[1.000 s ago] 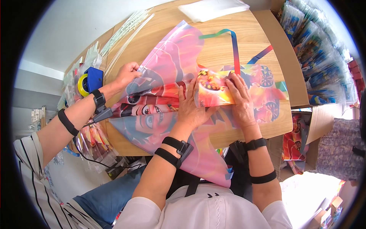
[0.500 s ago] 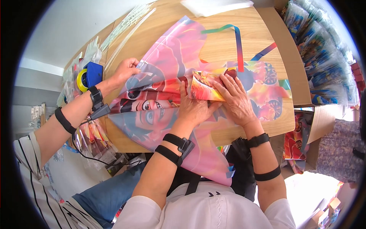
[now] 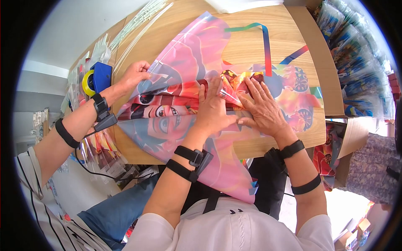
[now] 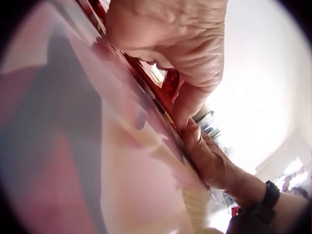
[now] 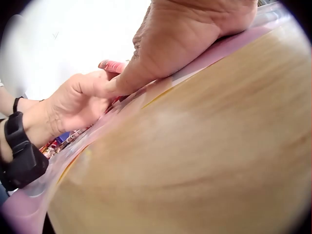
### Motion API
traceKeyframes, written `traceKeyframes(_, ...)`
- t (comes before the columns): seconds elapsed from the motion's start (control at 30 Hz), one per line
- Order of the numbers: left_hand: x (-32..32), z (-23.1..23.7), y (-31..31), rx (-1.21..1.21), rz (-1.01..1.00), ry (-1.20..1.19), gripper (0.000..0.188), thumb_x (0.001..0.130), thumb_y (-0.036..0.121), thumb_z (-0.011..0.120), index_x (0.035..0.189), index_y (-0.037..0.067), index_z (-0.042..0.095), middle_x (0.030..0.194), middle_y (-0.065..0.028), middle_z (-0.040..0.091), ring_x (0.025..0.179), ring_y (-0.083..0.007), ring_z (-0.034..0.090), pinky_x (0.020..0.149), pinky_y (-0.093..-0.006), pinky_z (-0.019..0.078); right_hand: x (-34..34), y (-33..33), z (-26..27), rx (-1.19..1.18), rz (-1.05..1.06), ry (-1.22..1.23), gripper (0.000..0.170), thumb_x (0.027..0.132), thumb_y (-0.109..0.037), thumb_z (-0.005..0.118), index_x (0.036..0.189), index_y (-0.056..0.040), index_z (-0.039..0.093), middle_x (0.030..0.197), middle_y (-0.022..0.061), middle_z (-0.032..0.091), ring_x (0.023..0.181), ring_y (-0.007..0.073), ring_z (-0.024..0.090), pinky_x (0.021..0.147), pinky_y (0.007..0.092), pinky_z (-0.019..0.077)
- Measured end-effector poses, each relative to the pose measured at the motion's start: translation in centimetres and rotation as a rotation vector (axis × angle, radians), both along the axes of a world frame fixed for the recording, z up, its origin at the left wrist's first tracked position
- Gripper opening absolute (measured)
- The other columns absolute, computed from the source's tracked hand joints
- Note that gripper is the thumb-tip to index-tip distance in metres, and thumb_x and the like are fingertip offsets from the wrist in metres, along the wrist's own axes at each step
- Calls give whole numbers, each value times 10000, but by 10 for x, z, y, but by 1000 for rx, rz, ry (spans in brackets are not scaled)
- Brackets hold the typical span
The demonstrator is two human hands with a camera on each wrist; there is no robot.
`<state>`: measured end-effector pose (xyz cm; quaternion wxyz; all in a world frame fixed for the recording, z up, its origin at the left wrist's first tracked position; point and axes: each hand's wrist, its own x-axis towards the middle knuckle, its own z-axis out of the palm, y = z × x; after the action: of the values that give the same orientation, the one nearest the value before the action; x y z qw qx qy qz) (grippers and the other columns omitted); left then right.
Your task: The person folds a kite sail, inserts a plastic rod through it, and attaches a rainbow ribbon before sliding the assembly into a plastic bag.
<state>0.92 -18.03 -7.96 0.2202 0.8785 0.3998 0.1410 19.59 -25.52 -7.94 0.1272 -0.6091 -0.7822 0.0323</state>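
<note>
Three hands on one printed film sheet [image 3: 190, 65].

Head view: sheet spans mid-desk [image 3: 280, 35], near flap hanging off toward 6. Left hand [image 3: 211, 106] rests on the red folds [image 3: 179, 92]; right hand [image 3: 268, 108] lies at its 3 o'clock. Both sets of fingers look straight and released, pressing rather than clutching. Helper's hand [image 3: 135, 75] at 10 seems to pinch the edge. I'd call this flattening/folding: anchor with the left, sweep the right toward 3, helper holding light tension. Keep the ribbon [image 3: 266, 48] at 1 clear of the fold.

Left wrist view: thumbs meet at about 4; can't tell if film is nipped beneath. Don't trap a crease there.

Right wrist view: palm heel's on the film, bare desk toward 5. Spread pressure; thin film likely slides and springs back.
</note>
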Motion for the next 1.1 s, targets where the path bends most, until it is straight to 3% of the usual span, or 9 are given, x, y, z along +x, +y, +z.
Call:
traceKeyframes(0.17,-13,2,10,-199,98,-760,930,747,174,712,1505,-11,207,1536,-245,251,1446,-359,228,1172,-457,182,0,-1,2,37,23,31,727,821,-766,389,1382,-317,500,1533,203,273,1429,366,238,1193,461,146)
traceKeyframes(0.27,-8,27,-1,230,-93,-242,706,856,248,652,1443,-15,363,1490,-215,367,1425,-345,273,1167,-495,161,1,0,0,36,31,22,712,818,-759,409,1384,-336,494,1537,203,264,1434,364,228,1193,463,145)
traceKeyframes(0.37,-6,21,-23,276,-200,103,694,880,392,635,1416,11,413,1498,-164,371,1426,-305,286,1149,-536,190,0,0,1,13,34,0,717,812,-753,433,1392,-335,487,1541,204,255,1436,367,222,1194,467,141)
traceKeyframes(0.5,-14,20,-41,252,-42,274,681,862,396,648,1390,19,444,1455,-142,421,1373,-283,360,1118,-527,243,-1,0,4,12,37,5,738,795,-760,445,1396,-334,483,1541,211,251,1434,376,219,1195,476,135)
traceKeyframes(0.67,-23,11,-48,287,-70,273,695,847,369,671,1393,6,439,1466,-152,402,1374,-282,354,1108,-518,269,1,0,1,30,47,10,760,799,-775,422,1411,-325,468,1538,222,248,1435,384,212,1194,479,127)
traceKeyframes(0.87,-25,1,-52,236,-60,223,735,867,382,643,1420,-30,389,1515,-178,333,1428,-297,277,1144,-480,224,6,10,7,66,26,79,490,871,-511,589,1283,-247,596,1475,195,378,1386,359,330,1166,501,167)
traceKeyframes(0.93,-25,0,-54,209,-49,174,743,879,385,627,1435,-30,361,1525,-180,311,1437,-304,255,1153,-476,207,9,32,13,273,-53,172,361,840,-286,668,1164,-129,640,1325,165,537,1270,342,470,1098,479,305)
traceKeyframes(1.03,-26,1,-55,207,-50,163,750,886,386,620,1443,-33,342,1535,-180,289,1441,-308,245,1157,-469,202,7,67,29,-32,-41,536,317,813,-163,653,1107,-48,625,1174,152,622,1136,344,559,980,442,427)
traceKeyframes(1.1,-26,-1,-55,209,-50,160,752,885,385,622,1443,-34,340,1535,-182,286,1441,-309,244,1159,-469,200,7,90,29,128,121,441,340,773,-147,671,1092,-38,629,1093,154,656,1023,353,607,864,431,487)
